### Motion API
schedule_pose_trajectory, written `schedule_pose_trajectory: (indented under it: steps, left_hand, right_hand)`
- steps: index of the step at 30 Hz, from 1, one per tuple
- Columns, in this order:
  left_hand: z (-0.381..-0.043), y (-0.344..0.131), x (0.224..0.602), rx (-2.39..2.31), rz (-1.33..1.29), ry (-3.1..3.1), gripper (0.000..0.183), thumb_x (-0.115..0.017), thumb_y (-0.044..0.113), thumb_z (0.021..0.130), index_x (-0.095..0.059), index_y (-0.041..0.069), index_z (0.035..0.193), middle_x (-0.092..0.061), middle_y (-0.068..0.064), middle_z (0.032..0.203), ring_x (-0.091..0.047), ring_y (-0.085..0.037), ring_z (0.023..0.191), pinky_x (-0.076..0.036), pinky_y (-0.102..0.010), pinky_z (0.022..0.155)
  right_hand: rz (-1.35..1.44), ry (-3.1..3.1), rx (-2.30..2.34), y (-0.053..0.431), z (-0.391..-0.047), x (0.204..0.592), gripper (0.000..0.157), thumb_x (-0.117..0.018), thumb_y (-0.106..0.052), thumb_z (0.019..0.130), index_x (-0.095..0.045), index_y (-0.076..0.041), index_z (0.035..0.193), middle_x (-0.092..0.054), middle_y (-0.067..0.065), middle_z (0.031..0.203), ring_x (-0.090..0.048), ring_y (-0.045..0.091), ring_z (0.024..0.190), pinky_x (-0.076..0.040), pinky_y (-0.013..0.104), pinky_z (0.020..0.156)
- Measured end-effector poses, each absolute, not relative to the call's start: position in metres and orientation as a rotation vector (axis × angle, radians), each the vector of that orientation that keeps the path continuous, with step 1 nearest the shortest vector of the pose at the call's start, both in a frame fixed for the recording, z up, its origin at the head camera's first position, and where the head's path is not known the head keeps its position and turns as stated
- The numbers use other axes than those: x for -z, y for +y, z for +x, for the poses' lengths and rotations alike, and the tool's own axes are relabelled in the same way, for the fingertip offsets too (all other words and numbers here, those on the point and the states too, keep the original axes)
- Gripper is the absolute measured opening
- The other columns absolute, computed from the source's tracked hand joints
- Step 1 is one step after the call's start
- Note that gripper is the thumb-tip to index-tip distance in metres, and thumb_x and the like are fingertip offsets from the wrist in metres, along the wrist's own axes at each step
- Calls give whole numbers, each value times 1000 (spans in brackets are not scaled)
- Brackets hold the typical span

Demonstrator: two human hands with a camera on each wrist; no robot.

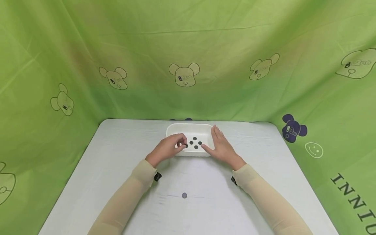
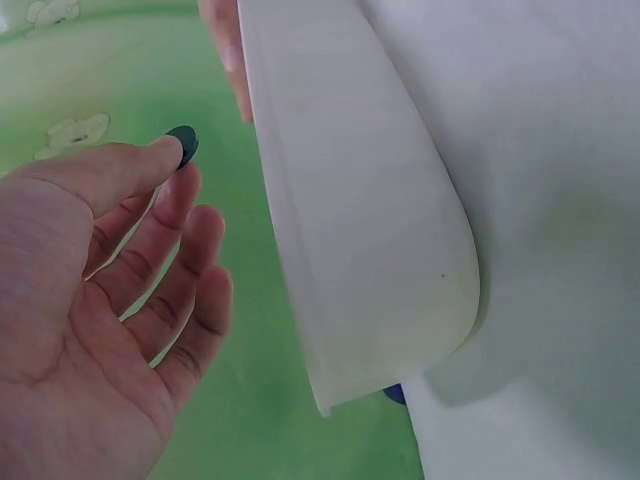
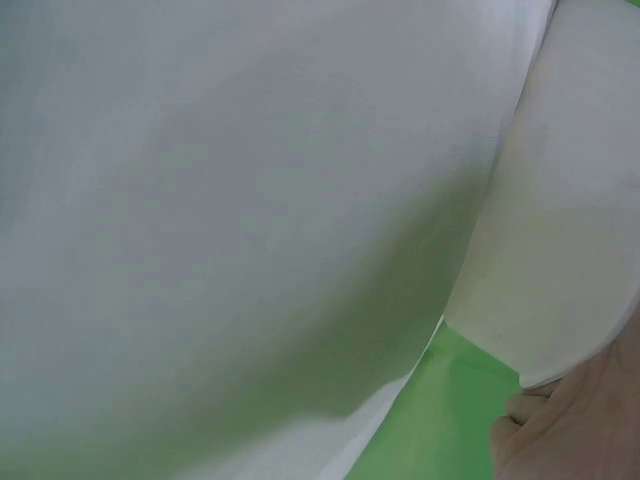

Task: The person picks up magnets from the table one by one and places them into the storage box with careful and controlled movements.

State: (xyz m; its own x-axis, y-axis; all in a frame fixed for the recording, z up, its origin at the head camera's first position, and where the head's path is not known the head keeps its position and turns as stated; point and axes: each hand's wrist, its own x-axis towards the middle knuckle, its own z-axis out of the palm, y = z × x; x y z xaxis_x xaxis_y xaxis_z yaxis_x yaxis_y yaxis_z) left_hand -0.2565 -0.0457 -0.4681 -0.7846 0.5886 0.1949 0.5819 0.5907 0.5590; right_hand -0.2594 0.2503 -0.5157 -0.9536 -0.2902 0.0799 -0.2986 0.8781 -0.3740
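Note:
A white rectangular tray [image 1: 192, 154] stands at the table's far side, with several small black round discs [image 1: 191, 142] in view inside it. Over its left part, my left hand [image 1: 168, 147] pinches a dark disc [image 2: 183, 146] between thumb and index finger; the left wrist view shows the other fingers [image 2: 205, 300] loosely bent. At the tray's right end is my right hand [image 1: 224, 148], fingers extended along the rim and thumb reaching over the tray near a disc. The right wrist view shows only part of that hand, against the tray's edge.
A grey round spot [image 1: 184, 195] lies on the white-covered table [image 1: 202, 212] between my forearms; whether it is a disc or a mark is unclear. Green curtains [image 1: 188, 39] with bear drawings hang behind and at both sides. A dark device [image 1: 158, 177] is at my left wrist.

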Motion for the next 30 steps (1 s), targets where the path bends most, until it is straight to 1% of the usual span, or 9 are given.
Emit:
schedule_pose_trajectory:
  steps: [7, 11, 18, 22, 30]
  left_hand:
    - [-269, -42, 470, -997, 957, 2756, 9, -73, 17, 104, -64, 18, 105, -72, 5, 102, -66, -12, 93, -56, -32, 83]
    - [-276, -41, 471, -982, 895, 2746, 8, -73, 18, 105, -65, 18, 106, -72, 4, 103, -67, -12, 94, -56, -33, 83]
    - [-286, -38, 475, -967, 831, 2751, 7, -72, 19, 105, -66, 19, 107, -72, 4, 102, -65, -11, 88, -56, -31, 78]
    - [-289, -34, 477, -938, 823, 2753, 8, -73, 18, 105, -65, 18, 107, -72, 3, 102, -64, -11, 87, -55, -32, 77]
    - [-296, -29, 481, -800, 786, 2766, 7, -72, 18, 105, -65, 19, 107, -72, 4, 106, -65, -14, 91, -54, -36, 83]
  right_hand:
    - [471, -3032, -617, 250, -259, 514, 111, -53, -69, 104, -2, 5, 168, 1, 23, 178, 0, 35, 166, -9, 48, 134]
    - [469, -3035, -613, 250, -259, 514, 111, -53, -69, 103, -2, 5, 168, 1, 23, 178, 0, 34, 166, -9, 48, 134]
    - [466, -3034, -611, 250, -260, 515, 111, -53, -70, 103, -2, 5, 168, 1, 23, 178, 0, 35, 166, -9, 48, 134]
    - [470, -3034, -603, 250, -260, 515, 112, -52, -70, 103, -3, 6, 168, 1, 23, 178, -1, 37, 166, -9, 49, 134]
    - [458, -3036, -608, 249, -258, 515, 111, -53, -69, 104, -2, 5, 168, 1, 22, 178, -2, 37, 166, -9, 49, 134]
